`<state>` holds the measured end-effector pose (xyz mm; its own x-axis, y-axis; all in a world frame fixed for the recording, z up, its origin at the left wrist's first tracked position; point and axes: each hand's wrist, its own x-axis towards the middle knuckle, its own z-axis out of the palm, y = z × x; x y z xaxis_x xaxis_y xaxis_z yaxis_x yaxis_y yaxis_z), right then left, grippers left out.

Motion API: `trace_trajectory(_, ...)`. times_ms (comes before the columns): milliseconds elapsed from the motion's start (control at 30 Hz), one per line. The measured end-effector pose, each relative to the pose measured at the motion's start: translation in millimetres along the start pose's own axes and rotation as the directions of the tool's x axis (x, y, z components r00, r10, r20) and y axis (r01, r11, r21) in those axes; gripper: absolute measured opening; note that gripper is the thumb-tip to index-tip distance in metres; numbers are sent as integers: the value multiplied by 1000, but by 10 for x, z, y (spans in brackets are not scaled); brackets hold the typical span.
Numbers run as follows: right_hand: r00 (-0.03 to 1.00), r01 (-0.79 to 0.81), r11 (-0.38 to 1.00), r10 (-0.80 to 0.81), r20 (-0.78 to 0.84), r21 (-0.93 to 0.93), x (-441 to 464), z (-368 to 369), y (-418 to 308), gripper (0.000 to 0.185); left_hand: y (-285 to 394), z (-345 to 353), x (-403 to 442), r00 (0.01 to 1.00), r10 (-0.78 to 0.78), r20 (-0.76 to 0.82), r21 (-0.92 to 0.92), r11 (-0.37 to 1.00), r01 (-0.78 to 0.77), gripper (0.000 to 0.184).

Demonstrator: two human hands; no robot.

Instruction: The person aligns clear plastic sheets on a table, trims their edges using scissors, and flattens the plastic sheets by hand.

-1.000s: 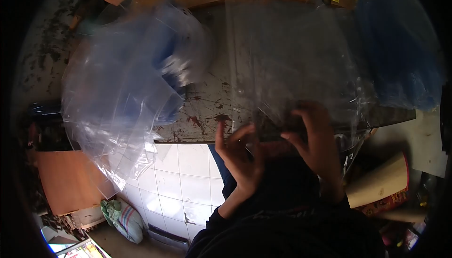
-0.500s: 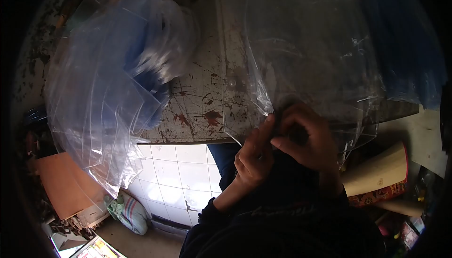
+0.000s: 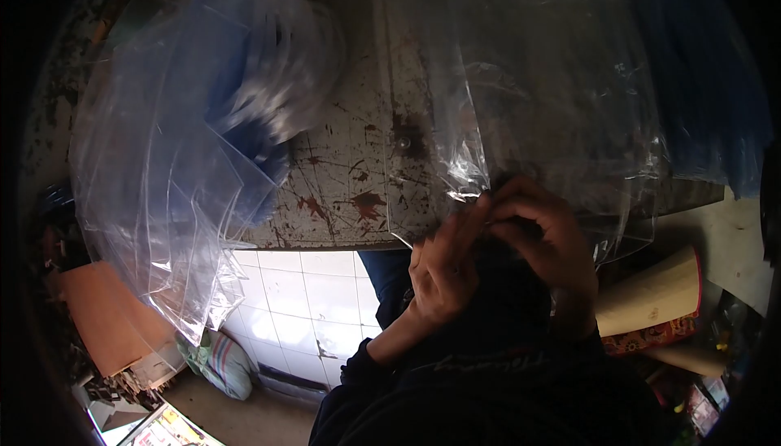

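Observation:
A clear plastic sheet [image 3: 553,112] lies over the worn table and hangs past its front edge. My left hand [image 3: 443,271] is closed on the sheet's near edge, its fingers pointing up and pressed together. Close beside it, my right hand [image 3: 541,234] is curled with its fingertips pinching the same plastic where the two hands meet. The exact spot between the fingertips is partly hidden. Shiny folds in the plastic run away from the fingers.
A heap of clear and bluish plastic sheets [image 3: 163,137] droops over the table's left front. Blue plastic [image 3: 708,80] hangs at the right. The scratched table [image 3: 350,177] shows between. Below are white tiles [image 3: 297,299], a striped sack [image 3: 224,365] and a rolled mat [image 3: 655,295].
My right fingers have closed in from a wider curl toward the left fingertips. The plastic's folded edge has shifted slightly right, and both hands moved a little to the right.

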<state>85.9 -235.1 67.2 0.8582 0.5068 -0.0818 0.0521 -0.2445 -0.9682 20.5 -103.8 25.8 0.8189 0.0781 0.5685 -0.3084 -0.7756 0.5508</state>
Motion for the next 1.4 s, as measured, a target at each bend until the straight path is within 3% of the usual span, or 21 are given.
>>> trace_trajectory(300,999,44,999,-44,-6,24,4,0,13,8,-40,33,-3,999,33,-8,103,994,-32,38)
trace_trajectory(367,998,-47,994,51,-45,103,1,10,-51,8,-37,39,-7,998,44,-40,105,994,-40,32)
trace_trajectory(567,997,13,1000,-13,-75,9,1,24,-7,8,-20,23,25,998,51,-46,88,995,-47,34)
trace_trajectory(633,997,25,999,-23,-71,21,4,14,30,8,-7,-6,23,999,16,35,66,998,-18,50)
trace_trajectory(867,998,0,996,5,-59,86,14,7,25,7,-20,-49,34,997,26,79,50,998,-30,56)
trace_trajectory(967,999,46,999,-45,-31,24,22,-25,47,7,-17,-203,101,989,-38,144,34,999,33,56)
trace_trajectory(1033,1000,17,997,-15,-28,70,3,-40,66,7,-67,-328,89,997,-73,22,-185,980,76,60)
trace_trajectory(1067,1000,-12,993,15,-24,116,-9,-50,73,7,-113,-315,63,988,-111,-104,-162,982,93,68)
trace_trajectory(1100,1000,-12,993,16,-25,116,-23,-64,77,7,-109,-289,53,954,-250,-166,-245,947,206,64)
trace_trajectory(1133,999,-38,968,46,-26,248,-40,-78,80,7,-94,-266,50,897,-387,-213,-332,892,306,60)
trace_trajectory(1167,997,-61,924,75,-22,376,-53,-96,86,7,-67,-269,57,898,-385,-213,-331,893,304,60)
trace_trajectory(1233,998,-55,890,51,21,452,-59,-158,144,6,0,-307,65,838,-539,81,-705,563,431,57)
trace_trajectory(1267,998,-53,851,24,63,523,-55,-184,169,6,6,-312,43,839,-538,81,-705,564,430,57)
trace_trajectory(1300,998,-52,850,23,62,524,-52,-201,181,6,4,-310,7,852,-471,226,-761,461,457,58)
trace_trajectory(1367,997,-2,855,-41,72,518,-51,-241,205,6,-31,-263,-79,916,-253,311,-757,517,400,58)
trace_trajectory(1400,997,1,855,-40,65,518,-57,-261,231,6,5,-248,-39,916,-247,315,-757,516,400,58)
